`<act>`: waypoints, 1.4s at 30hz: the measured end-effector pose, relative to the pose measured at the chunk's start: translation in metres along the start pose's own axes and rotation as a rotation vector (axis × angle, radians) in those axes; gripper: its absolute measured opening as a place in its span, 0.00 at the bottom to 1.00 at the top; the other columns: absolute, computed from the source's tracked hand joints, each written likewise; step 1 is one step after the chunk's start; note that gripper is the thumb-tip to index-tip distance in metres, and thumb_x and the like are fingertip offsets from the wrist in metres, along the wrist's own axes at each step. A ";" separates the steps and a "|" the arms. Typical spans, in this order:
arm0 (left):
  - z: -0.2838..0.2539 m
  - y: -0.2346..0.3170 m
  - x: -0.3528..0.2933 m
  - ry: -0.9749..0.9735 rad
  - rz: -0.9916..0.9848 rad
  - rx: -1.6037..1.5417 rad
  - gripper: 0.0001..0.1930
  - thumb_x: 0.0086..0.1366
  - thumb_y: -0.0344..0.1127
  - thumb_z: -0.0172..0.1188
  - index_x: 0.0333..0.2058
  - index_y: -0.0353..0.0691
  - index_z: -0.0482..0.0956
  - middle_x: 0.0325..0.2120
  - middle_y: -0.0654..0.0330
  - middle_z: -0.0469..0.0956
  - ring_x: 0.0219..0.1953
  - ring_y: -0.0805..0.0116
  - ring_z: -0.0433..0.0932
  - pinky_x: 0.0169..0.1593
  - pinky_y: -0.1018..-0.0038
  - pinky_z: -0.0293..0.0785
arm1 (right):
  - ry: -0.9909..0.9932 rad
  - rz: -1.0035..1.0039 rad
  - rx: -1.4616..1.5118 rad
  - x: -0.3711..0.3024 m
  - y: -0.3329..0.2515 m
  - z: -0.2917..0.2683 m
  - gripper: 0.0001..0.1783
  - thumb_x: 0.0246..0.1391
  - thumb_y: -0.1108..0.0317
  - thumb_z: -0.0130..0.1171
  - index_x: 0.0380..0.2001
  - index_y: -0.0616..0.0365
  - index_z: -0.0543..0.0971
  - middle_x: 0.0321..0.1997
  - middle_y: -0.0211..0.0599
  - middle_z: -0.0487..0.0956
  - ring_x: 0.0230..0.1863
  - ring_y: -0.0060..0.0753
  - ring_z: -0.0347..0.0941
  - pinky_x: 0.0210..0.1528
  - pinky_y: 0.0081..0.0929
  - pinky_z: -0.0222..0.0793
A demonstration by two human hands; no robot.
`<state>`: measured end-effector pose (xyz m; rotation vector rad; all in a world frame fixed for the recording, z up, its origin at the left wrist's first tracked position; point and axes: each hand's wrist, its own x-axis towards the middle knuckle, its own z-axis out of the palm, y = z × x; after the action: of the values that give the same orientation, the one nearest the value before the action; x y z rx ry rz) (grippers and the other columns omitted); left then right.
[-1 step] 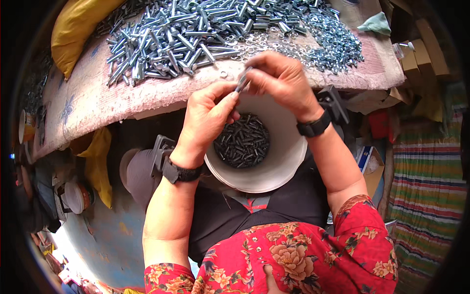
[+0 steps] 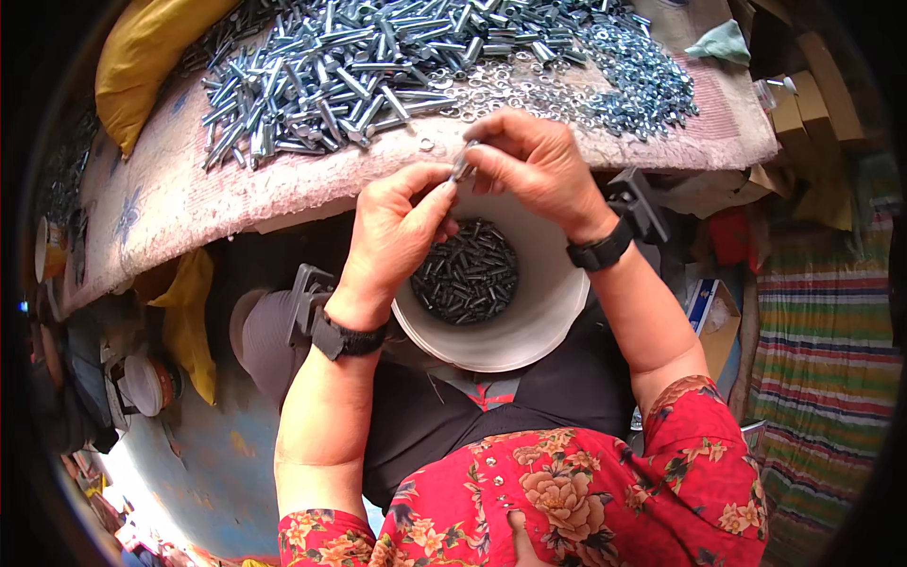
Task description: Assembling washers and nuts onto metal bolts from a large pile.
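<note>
Above the bucket's far rim, my left hand [image 2: 402, 222] pinches a small metal bolt [image 2: 459, 172] between thumb and fingertips. My right hand [image 2: 543, 170] closes its thumb and forefinger round the bolt's upper end, so the fingers cover most of it. Whether a washer or nut sits on it I cannot make out. Below both hands a white bucket [image 2: 543, 331] stands between my knees, with many dark bolt-like metal pieces [image 2: 468, 274] at its bottom. Just beyond, silvery bolts [image 2: 331, 76] lie heaped on the cloth-covered table, beside flat washers [image 2: 510, 90] and a pile of nuts [image 2: 652, 90].
The table's padded cloth edge [image 2: 302, 194] runs right behind my hands. One loose washer [image 2: 426, 145] lies near it. A yellow sack [image 2: 142, 71] rests at the far left, a pale green cloth [image 2: 721, 43] at the far right. Cardboard boxes [image 2: 817, 113] stand right of the table.
The fingers of my right hand have shifted slightly at the bolt's upper end. My left hand keeps its pinch in nearly the same place.
</note>
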<state>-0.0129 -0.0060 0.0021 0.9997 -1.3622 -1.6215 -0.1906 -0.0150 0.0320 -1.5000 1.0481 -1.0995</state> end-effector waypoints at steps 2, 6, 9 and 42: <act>0.001 -0.004 -0.005 0.005 -0.010 0.143 0.13 0.61 0.26 0.54 0.46 0.33 0.73 0.29 0.62 0.77 0.25 0.80 0.74 0.29 0.84 0.71 | 0.007 -0.016 -0.121 -0.009 0.002 -0.001 0.05 0.50 0.74 0.59 0.29 0.63 0.75 0.22 0.29 0.77 0.22 0.14 0.71 0.23 0.14 0.66; 0.011 -0.001 -0.006 -0.030 0.118 -0.037 0.22 0.58 0.21 0.53 0.53 0.32 0.66 0.36 0.59 0.76 0.36 0.76 0.75 0.40 0.80 0.74 | 0.016 -0.055 -0.311 -0.018 0.012 0.000 0.07 0.50 0.71 0.61 0.25 0.60 0.74 0.19 0.22 0.73 0.20 0.08 0.65 0.19 0.12 0.60; 0.019 -0.009 -0.009 0.008 0.297 0.121 0.22 0.53 0.21 0.57 0.49 0.35 0.70 0.32 0.59 0.79 0.33 0.77 0.77 0.38 0.80 0.74 | 0.059 -0.101 -0.394 -0.019 0.014 0.005 0.12 0.51 0.65 0.62 0.19 0.59 0.74 0.15 0.20 0.69 0.20 0.08 0.60 0.19 0.14 0.56; -0.024 0.004 -0.008 0.287 -0.030 -0.591 0.11 0.61 0.29 0.55 0.42 0.31 0.74 0.30 0.53 0.79 0.23 0.69 0.79 0.25 0.82 0.76 | 0.060 -0.607 -1.084 0.040 0.031 0.017 0.04 0.43 0.68 0.60 0.23 0.55 0.76 0.22 0.35 0.71 0.21 0.39 0.71 0.22 0.30 0.67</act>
<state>0.0127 -0.0079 0.0040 0.8453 -0.6185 -1.6803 -0.1682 -0.0555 0.0050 -2.7942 1.3640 -0.9896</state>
